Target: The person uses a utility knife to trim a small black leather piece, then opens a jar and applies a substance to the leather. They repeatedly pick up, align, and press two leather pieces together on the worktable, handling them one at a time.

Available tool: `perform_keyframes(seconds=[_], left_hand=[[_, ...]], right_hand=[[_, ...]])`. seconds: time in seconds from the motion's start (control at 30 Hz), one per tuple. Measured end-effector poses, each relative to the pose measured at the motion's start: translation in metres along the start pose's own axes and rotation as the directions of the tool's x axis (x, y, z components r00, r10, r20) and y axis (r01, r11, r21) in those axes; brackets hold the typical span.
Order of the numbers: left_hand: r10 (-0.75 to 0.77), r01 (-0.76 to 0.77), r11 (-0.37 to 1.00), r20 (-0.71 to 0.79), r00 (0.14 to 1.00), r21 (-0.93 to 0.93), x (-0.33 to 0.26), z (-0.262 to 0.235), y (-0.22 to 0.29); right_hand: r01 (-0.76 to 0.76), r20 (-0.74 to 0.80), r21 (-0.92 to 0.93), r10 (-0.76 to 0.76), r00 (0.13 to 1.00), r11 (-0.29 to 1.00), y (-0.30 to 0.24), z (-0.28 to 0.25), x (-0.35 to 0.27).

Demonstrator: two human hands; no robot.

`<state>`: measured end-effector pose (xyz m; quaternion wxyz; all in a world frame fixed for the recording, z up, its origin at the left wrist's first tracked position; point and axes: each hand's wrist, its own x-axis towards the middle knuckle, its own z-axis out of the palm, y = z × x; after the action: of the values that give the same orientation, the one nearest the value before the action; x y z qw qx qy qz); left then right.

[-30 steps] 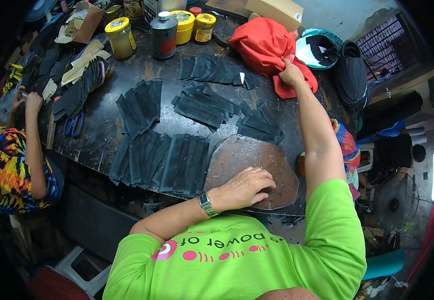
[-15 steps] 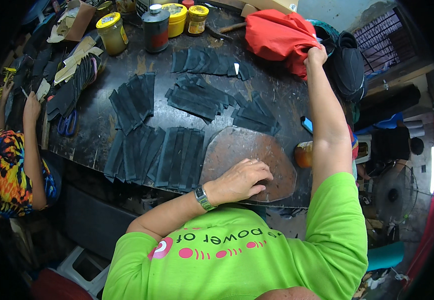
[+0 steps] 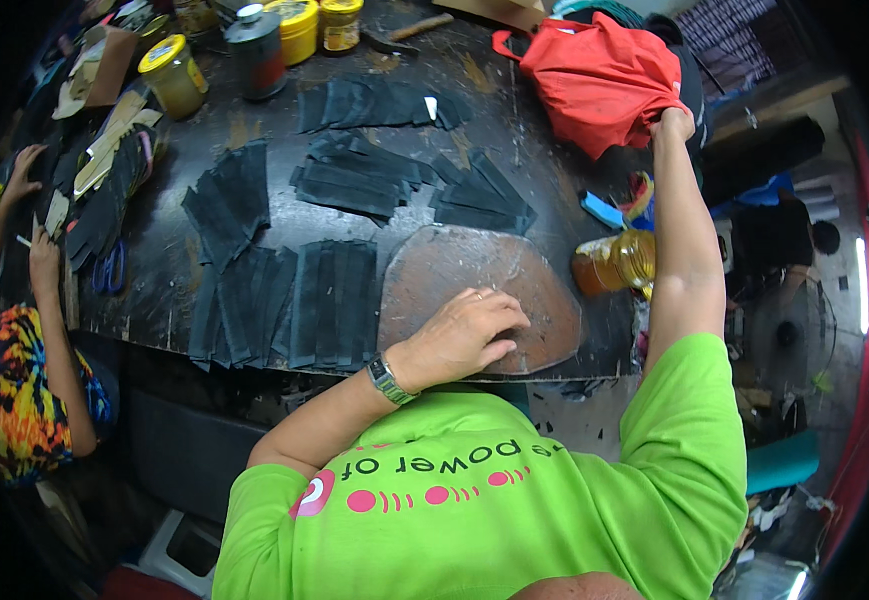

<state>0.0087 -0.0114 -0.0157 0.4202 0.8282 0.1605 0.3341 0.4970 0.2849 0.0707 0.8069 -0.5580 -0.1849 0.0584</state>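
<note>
My right hand (image 3: 672, 126) grips a red cloth bag (image 3: 604, 82) by its near right edge, at the far right of the table. The bag is bunched up, and a strap loop sticks out on its left. On a brown, rounded flat board (image 3: 434, 262) at the table's near edge, my left hand (image 3: 472, 328) rests palm down, holding nothing, its fingers loosely bent and the thumb apart. Stacks of dark strips (image 3: 334, 300) lie left of the board, with more strips (image 3: 349, 180) beyond it. Close to my right forearm is a jar of amber stuff (image 3: 609, 262).
Yellow-lidded jars (image 3: 174, 80) and a dark can (image 3: 254, 55) stand at the back left, a hammer (image 3: 419, 30) beside them. Blue-handled scissors (image 3: 109, 268) lie at the left, near a co-worker's hand (image 3: 44, 258). A light-blue object (image 3: 602, 210) lies right of the strips.
My right hand has drawn the red bag to the right across the table, uncovering more of the hammer. The view has shifted slightly. My left hand stays on the board.
</note>
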Motion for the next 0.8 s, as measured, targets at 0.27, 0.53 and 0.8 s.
perform_keyframes(seconds=[0.27, 0.53, 0.8], left_hand=[[-0.023, 0.023, 1.0, 0.0, 1.0, -0.001, 0.003, -0.005, 0.005], [-0.058, 0.057, 0.998, 0.046, 0.997, 0.025, 0.005, -0.005, 0.006], [-0.004, 0.002, 0.999, 0.039, 0.999, 0.051, 0.001, -0.001, 0.0]], right_hand=[[-0.173, 0.068, -0.613, 0.269, 0.961, 0.771, -0.006, -0.074, 0.025], [-0.104, 0.2, -0.841, 0.484, 0.852, 0.531, -0.031, -0.083, 0.034], [0.308, 0.32, -0.938, 0.743, 0.588, 0.16, -0.099, -0.098, 0.023]])
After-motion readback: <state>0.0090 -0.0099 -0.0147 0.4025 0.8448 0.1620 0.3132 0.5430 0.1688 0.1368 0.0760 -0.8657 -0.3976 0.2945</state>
